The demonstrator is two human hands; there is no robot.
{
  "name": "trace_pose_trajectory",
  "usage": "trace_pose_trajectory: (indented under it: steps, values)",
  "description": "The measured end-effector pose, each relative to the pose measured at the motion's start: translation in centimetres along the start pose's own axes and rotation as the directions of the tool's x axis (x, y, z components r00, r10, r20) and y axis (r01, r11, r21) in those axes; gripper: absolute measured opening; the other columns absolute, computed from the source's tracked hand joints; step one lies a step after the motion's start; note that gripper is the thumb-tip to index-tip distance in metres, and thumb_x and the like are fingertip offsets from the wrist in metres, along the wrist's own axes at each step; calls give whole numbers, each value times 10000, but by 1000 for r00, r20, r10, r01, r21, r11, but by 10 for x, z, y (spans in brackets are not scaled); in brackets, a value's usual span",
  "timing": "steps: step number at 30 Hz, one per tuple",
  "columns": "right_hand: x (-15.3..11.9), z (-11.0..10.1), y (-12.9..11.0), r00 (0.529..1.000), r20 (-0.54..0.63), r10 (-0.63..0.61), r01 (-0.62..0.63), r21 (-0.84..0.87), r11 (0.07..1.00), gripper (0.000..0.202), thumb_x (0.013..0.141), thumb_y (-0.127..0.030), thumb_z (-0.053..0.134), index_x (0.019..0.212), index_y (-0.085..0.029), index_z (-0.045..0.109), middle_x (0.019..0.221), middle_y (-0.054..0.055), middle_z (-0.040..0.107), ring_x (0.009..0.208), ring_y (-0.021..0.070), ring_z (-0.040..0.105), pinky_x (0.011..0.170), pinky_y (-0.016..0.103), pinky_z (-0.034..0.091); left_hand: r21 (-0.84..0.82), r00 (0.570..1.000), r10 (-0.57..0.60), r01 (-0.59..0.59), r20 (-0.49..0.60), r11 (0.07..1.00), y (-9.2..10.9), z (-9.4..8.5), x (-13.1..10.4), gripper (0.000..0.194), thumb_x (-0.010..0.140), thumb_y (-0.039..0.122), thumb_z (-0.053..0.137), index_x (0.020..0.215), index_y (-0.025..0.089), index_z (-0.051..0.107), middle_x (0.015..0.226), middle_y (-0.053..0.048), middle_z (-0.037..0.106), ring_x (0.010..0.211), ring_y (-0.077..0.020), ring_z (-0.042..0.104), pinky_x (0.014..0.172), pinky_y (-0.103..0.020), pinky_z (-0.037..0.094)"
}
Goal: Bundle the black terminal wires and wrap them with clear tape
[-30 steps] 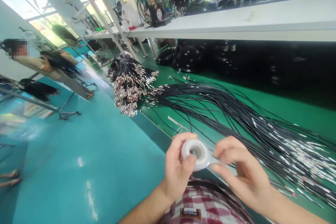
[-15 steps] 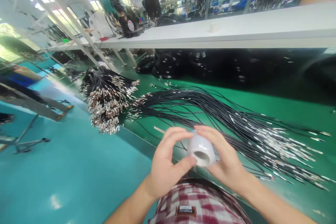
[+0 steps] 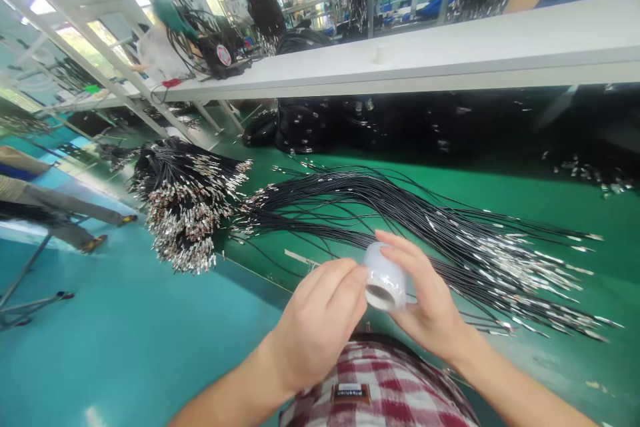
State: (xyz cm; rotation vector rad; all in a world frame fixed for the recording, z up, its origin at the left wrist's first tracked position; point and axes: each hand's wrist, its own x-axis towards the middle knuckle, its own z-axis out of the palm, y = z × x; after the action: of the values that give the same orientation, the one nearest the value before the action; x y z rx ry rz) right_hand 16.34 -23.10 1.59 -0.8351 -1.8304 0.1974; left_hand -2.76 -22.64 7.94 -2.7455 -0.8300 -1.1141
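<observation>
- The roll [image 3: 385,273] is held in front of the checked shirt [image 3: 367,373], above the near edge of the green surface [image 3: 525,197].
- By the right hand [image 3: 430,307] it is gripped, fingers part-curled and thumb opposed, seemingly so that the side towards the left is kept reachable.
- The left hand [image 3: 320,320] is curled inward, knuckles up, beside the roll; its fingertips are hidden, so whether any film is pinched, or how tightly the hand is closed, cannot be told.
- The roll is seen as whitish, glossy and translucent, short and thick, tilted, with its hollow core turned towards the wearer.
- Beyond, black cables [image 3: 350,187] are laid lengthwise, probably to keep them aligned, their silvery ends fanned out at the right.
- At the left, a thick cable bundle [image 3: 185,213] is gathered, its ends grouped together.
- Farther off, a white bench [image 3: 450,50] is seen.
</observation>
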Motion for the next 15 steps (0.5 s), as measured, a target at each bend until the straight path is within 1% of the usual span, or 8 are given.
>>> trace_pose_trajectory:
  steps: [2, 3, 5, 8, 10, 12, 13, 15]
  values:
    - [-1, 0, 0, 1000, 16, 15, -15, 4, 1000, 586, 860, -65, 569, 1406, -155, 373, 1402, 204, 457, 1318, 302, 451, 1012, 463, 495, -20, 999, 19, -18, 28, 1000, -8, 1, 5, 158, 908, 65, 529, 1039, 105, 610, 919, -93, 682, 852, -167, 633, 784, -295, 556]
    - [-2, 1, 0, 999, 19, 26, -26, -2, 1000, 585, 863, -68, 569, 1408, -158, 374, 1392, 200, 461, 1312, 301, 456, 1010, 462, 495, -70, 999, -2, 5, 40, 998, -12, 2, 9, 135, 913, 75, 520, 1003, 120, 611, 887, -74, 673, 826, -154, 625, 764, -279, 549]
    - [-3, 2, -1, 998, 24, 51, -51, -21, 998, 585, 869, -75, 571, 1412, -168, 375, 1372, 192, 457, 1296, 297, 465, 998, 452, 501, -210, 991, -103, 118, 80, 971, -19, 3, 15, 110, 908, 87, 521, 928, 146, 611, 829, -35, 647, 759, -120, 599, 711, -235, 526]
    - [-5, 5, -1, 996, 14, 83, -83, -10, 997, 594, 872, -71, 556, 1421, -175, 356, 1360, 188, 429, 1292, 287, 451, 989, 441, 501, -398, 941, -283, 335, 185, 854, -26, 7, 21, 83, 883, 109, 559, 860, 161, 618, 783, 0, 619, 677, -86, 551, 623, -192, 474]
    - [-7, 8, 0, 996, -13, 86, -86, 26, 996, 596, 870, -67, 539, 1423, -174, 342, 1359, 187, 418, 1297, 285, 427, 1001, 450, 488, -483, 901, -354, 433, 250, 761, -29, 12, 22, 69, 881, 136, 572, 847, 163, 626, 785, 1, 627, 682, -87, 552, 617, -188, 463]
    - [-8, 10, 3, 995, -37, 93, -91, 52, 994, 589, 872, -68, 531, 1419, -178, 340, 1358, 183, 415, 1295, 283, 414, 1019, 462, 471, -531, 870, -394, 493, 296, 690, -30, 16, 23, 76, 892, 162, 568, 845, 163, 628, 790, -3, 635, 703, -95, 565, 628, -190, 466]
    - [-8, 10, 4, 994, -41, 102, -99, 57, 993, 581, 875, -71, 531, 1414, -183, 344, 1353, 179, 420, 1294, 282, 411, 1029, 467, 461, -536, 861, -401, 508, 312, 674, -30, 17, 23, 85, 899, 174, 565, 844, 164, 629, 795, -5, 638, 712, -98, 570, 636, -191, 468]
    - [-9, 10, 6, 992, -34, 119, -117, 52, 992, 552, 885, -83, 527, 1399, -193, 356, 1336, 173, 432, 1297, 282, 406, 1049, 472, 444, -514, 863, -383, 505, 330, 694, -30, 17, 24, 103, 915, 193, 556, 845, 167, 627, 815, -11, 636, 734, -101, 577, 660, -191, 471]
